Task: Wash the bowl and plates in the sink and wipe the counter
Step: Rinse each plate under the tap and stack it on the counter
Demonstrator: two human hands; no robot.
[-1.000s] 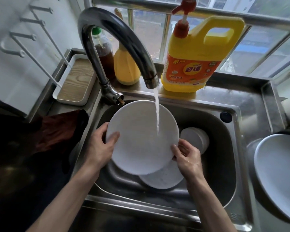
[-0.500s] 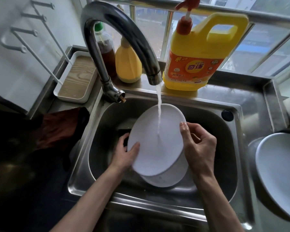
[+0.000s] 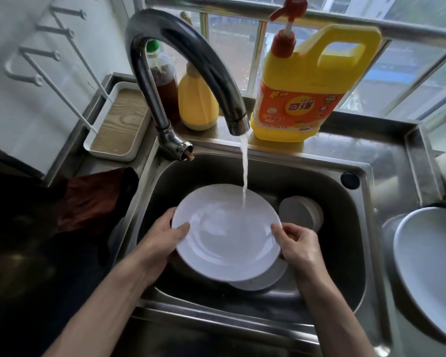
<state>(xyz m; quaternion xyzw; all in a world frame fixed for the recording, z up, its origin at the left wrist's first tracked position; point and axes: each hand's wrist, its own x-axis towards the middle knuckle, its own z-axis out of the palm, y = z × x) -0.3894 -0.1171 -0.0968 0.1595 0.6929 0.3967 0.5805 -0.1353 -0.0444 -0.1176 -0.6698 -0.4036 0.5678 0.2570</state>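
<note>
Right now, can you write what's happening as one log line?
step: rinsing plate | left hand: grips left rim | right hand: grips right rim | water: running onto plate | sink: bowl, second plate

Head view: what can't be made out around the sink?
Lower plate: head view, mostly covered by the held plate; only its near edge shows.
Left hand and right hand: head view, fingers tucked under the held plate.
Bowl: head view, inside not visible, part behind the held plate.
Counter plate: head view, cut off by the right edge.
</note>
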